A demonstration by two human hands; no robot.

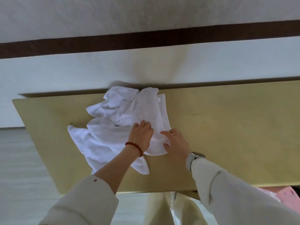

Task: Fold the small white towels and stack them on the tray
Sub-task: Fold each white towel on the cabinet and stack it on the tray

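I see a heap of crumpled small white cloth towels [113, 127] lying on the smooth brass-gold worktop [227, 127], spreading from the centre of my view up toward 12 o'clock, where the topmost one touches the worktop's far edge. My left hand [140, 134], with a red bead bracelet [134, 147] on its wrist, has its fingers curled into the cloth, grasping a fold of a towel in the middle of the heap. Just beside it at 3 o'clock, my right hand [176, 142] lies flat and released, fingers spread, pressing down the towel at the heap's right edge. A pale wristwatch [195, 157] shows above the cream sleeve [227, 192]. Beyond the worktop runs a white wall with a dark brown band [146, 39].
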